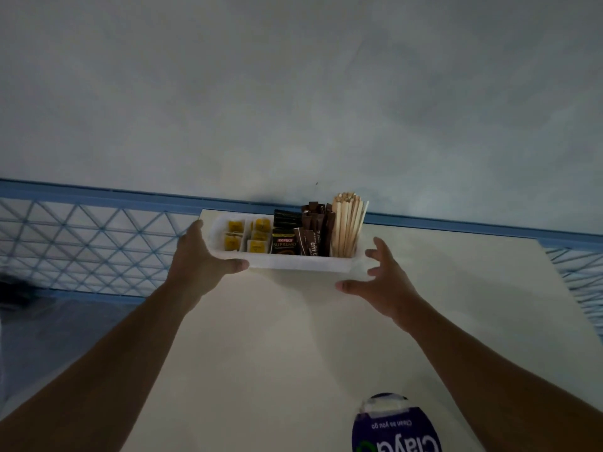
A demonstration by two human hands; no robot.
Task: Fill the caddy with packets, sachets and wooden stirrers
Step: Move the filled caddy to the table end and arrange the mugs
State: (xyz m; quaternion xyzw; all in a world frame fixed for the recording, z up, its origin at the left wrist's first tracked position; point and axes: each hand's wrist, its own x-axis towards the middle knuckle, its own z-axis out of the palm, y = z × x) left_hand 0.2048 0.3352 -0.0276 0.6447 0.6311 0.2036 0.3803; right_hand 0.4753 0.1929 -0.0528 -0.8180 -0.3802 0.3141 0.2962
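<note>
A white caddy [303, 263] stands near the far edge of a cream table [293, 337], against the wall. Its left compartments hold yellow sachets [248, 234]. Black coffee packets [284, 244] and brown stick sachets [315, 234] fill the middle. A bundle of wooden stirrers [347, 225] stands upright at the right end. My left hand [202, 256] grips the caddy's left end, thumb on the front wall. My right hand [381, 278] hovers by the right end, fingers spread, apparently just off the caddy.
A purple and white wipes container [396, 425] sits at the table's near edge on the right. A blue lattice rail [91, 243] runs behind and left of the table. A pale wall rises behind.
</note>
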